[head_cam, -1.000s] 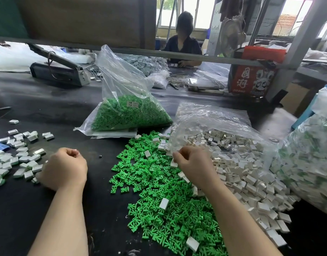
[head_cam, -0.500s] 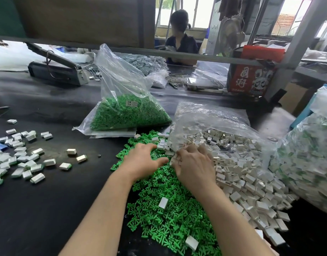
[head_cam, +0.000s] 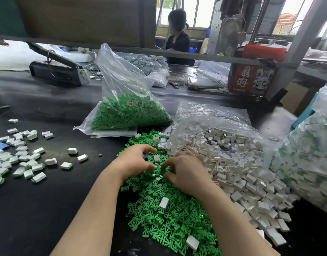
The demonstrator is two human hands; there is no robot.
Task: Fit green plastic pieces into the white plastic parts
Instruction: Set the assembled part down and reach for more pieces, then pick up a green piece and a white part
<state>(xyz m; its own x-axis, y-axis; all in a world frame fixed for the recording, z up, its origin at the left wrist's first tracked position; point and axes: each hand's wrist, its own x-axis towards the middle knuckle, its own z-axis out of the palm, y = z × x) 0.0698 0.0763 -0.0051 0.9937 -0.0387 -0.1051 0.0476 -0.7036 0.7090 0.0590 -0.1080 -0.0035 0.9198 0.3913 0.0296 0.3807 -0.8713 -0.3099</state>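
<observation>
A loose heap of green plastic pieces (head_cam: 159, 215) lies on the black table in front of me. To its right, white plastic parts (head_cam: 236, 163) spill out of a clear bag. My left hand (head_cam: 133, 161) rests on the far end of the green heap, fingers arched and apart, thumb and forefinger around a gap. One white part (head_cam: 156, 158) lies in that gap, between both hands. My right hand (head_cam: 186, 172) sits palm down beside it, forefinger and thumb spread over green pieces; its palm is hidden.
White parts with green ends (head_cam: 26, 163) lie scattered at the left. A clear bag of green pieces (head_cam: 129, 111) stands behind the heap. A large bag of assembled parts (head_cam: 310, 163) fills the right edge. A heat sealer (head_cam: 55, 69), a red box (head_cam: 251, 78) and a seated person (head_cam: 177, 39) are at the back.
My left hand has come from the scattered parts at the left, leaving a few more there, onto the green heap. My right hand has shifted from the white pile's edge toward the green pieces.
</observation>
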